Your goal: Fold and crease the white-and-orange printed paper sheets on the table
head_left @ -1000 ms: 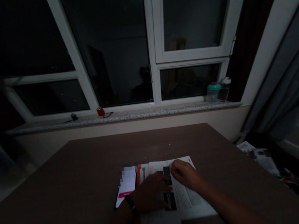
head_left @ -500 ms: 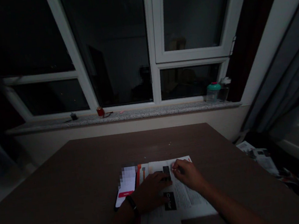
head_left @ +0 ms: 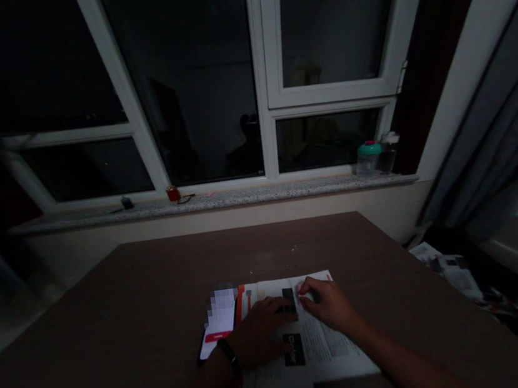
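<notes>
An open printed booklet lies on the brown table, with black blocks on its pages, one bearing pale letters. My left hand, wearing a dark wristband, rests flat on the left page with its fingers spread. Over the upper part of the right page, near the fold, my right hand pinches a small pale pinkish thing; the fingertips hide most of it, and its kind is unclear. Left of the booklet lies a phone with a lit screen and a red bar.
Small pale bits are scattered on the table beyond the booklet. On the windowsill stand a red item, a small dark item, a teal-lidded bottle and a clear bottle. Papers lie at the right.
My right hand has shifted very slightly at the same spot on the right page, still pinching. The left hand stays on the left page. The camera view has moved a little.
</notes>
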Demonstrator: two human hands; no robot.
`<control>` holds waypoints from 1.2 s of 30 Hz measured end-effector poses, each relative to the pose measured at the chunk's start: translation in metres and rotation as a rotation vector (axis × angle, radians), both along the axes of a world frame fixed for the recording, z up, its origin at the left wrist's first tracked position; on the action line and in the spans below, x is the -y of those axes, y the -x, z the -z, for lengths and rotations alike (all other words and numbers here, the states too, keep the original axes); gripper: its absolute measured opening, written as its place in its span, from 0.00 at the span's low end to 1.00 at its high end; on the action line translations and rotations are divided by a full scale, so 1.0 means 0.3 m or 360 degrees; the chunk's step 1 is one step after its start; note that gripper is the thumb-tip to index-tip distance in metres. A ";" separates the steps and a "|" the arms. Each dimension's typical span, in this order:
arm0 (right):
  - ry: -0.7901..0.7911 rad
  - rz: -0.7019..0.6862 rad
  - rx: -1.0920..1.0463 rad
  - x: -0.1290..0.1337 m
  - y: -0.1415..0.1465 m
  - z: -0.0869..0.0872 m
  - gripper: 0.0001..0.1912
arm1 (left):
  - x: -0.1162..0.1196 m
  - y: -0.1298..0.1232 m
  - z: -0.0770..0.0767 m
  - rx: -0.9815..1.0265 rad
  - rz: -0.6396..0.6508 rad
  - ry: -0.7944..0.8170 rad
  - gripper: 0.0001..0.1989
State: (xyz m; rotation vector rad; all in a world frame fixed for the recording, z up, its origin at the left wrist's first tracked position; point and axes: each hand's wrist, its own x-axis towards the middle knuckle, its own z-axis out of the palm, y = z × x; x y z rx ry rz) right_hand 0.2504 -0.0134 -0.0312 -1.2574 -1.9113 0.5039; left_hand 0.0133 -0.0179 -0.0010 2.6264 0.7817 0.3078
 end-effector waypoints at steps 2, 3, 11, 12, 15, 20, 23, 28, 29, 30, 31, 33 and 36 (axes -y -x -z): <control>-0.0006 -0.0003 0.0003 0.007 0.000 0.002 0.04 | 0.002 0.000 -0.005 0.0004 0.0000 0.0012 0.30; -0.0006 -0.0009 0.0006 0.010 -0.001 0.002 0.04 | 0.003 0.001 -0.009 0.0005 -0.0001 0.0016 0.29; -0.0022 -0.0079 0.0108 0.025 -0.011 -0.009 0.04 | 0.013 0.001 -0.038 0.0021 0.0073 -0.0001 0.25; -0.0037 -0.0118 0.0100 0.023 -0.012 -0.007 0.05 | 0.012 0.000 -0.040 0.0019 0.0068 -0.0002 0.22; -0.0094 -0.0240 0.0087 0.016 -0.017 0.003 0.05 | 0.008 -0.003 -0.039 0.0015 0.0076 -0.0006 0.18; -0.0093 -0.0314 0.0173 0.014 -0.023 0.007 0.06 | -0.004 -0.003 -0.026 0.0016 0.0103 -0.0039 0.20; -0.0071 -0.0311 0.0207 0.018 -0.025 0.005 0.06 | -0.004 -0.003 -0.022 -0.0003 0.0106 -0.0057 0.18; 0.0002 -0.0270 0.0218 0.013 -0.025 0.011 0.06 | 0.000 -0.007 -0.022 0.0012 0.0155 -0.0062 0.16; 0.0006 -0.0272 0.0220 0.012 -0.026 0.012 0.06 | 0.001 -0.008 -0.021 0.0024 0.0168 -0.0058 0.16; 0.0002 -0.0274 0.0219 0.011 -0.026 0.012 0.06 | 0.002 -0.008 -0.020 0.0034 0.0181 -0.0056 0.17; -0.0008 -0.0277 0.0217 0.010 -0.027 0.012 0.06 | 0.002 -0.009 -0.019 0.0041 0.0194 -0.0054 0.18; -0.0045 -0.0270 0.0195 0.011 -0.028 0.011 0.06 | 0.001 -0.008 -0.018 0.0049 0.0212 -0.0056 0.20; -0.0094 -0.0271 0.0137 0.015 -0.028 0.009 0.06 | 0.001 -0.007 -0.020 0.0045 0.0211 -0.0065 0.22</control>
